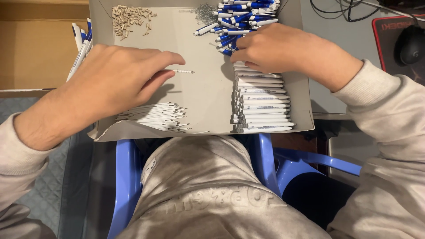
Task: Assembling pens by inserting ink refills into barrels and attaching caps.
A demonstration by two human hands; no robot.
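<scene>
My left hand (117, 77) hovers over a shallow grey cardboard tray (203, 95) and pinches a thin white pen refill (182, 71) between thumb and forefinger, its tip pointing right. My right hand (276, 48) rests at the tray's far right, fingers curled into a heap of blue-and-white pen parts (237, 20), just above a neat row of white pen barrels (261, 104). What the right fingers hold is hidden. A bundle of white refills (155, 116) lies at the tray's near edge below my left hand.
Small beige plastic pieces (128, 17) are piled at the tray's far left, and tiny metal springs (204, 12) lie beside the blue parts. Assembled pens (82, 44) stand left of the tray. A black mouse (409, 44) sits far right. A blue plastic chair (128, 177) is below.
</scene>
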